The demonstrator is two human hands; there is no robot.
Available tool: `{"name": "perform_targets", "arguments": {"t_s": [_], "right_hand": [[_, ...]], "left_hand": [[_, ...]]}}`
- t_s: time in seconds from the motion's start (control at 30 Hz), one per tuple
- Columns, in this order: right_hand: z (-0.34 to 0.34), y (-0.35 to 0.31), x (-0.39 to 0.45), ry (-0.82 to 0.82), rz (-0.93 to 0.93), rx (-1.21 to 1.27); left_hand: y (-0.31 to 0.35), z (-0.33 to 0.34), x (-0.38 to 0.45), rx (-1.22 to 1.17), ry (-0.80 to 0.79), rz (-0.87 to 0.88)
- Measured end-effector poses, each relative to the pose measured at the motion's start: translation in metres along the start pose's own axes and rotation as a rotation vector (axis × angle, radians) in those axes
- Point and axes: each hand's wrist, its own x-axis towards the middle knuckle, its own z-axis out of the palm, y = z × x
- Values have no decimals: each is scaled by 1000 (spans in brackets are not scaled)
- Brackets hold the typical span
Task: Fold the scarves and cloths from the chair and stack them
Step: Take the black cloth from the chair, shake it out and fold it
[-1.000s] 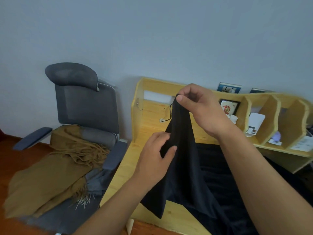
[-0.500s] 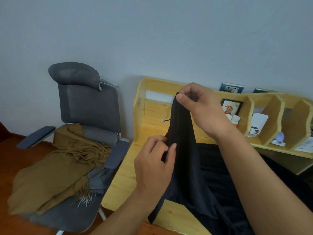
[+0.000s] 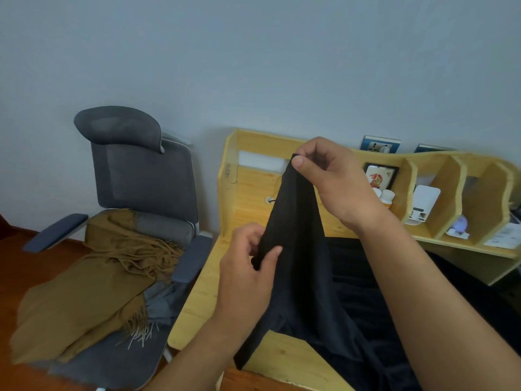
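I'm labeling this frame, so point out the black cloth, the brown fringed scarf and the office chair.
black cloth (image 3: 298,266), head view, hanging middle.
brown fringed scarf (image 3: 93,300), head view, flat draped part.
office chair (image 3: 146,182), head view, mesh backrest.

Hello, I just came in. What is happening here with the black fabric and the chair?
A person is sorting out a black cloth above a wooden desk. The right hand pinches its top edge and holds it up, while the left hand grips the edge lower down. The rest of the cloth lies on the desk. A brown fringed scarf and a grey cloth lie unfolded on the office chair.
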Motion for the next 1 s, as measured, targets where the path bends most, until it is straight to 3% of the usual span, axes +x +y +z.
{"name": "perform_targets", "arguments": {"t_s": [0.2,0.27,0.4,0.53,0.6,0.7,0.83,1.0], "right_hand": [[6,-4,2,-43,-37,79],[10,-6,5,-51,-53,124],[11,-10,12,-59,-63,191],[10,-16,18,-74,-89,175],[11,-18,20,-102,-102,142],[12,-18,22,-119,-91,95],[13,-13,25,3,-33,45],[12,-1,38,285,155,-18]], "left_hand": [[-7,-32,22,-30,-244,-225],[-7,-41,28,-12,-290,-207],[-2,-57,32,-197,-434,-253],[-14,-65,34,-69,-577,-321],[-18,-64,35,-10,-547,-331],[-21,-60,36,112,-346,-266],[-27,-55,37,155,-246,-224],[-73,-56,19,219,-538,-376]]}}
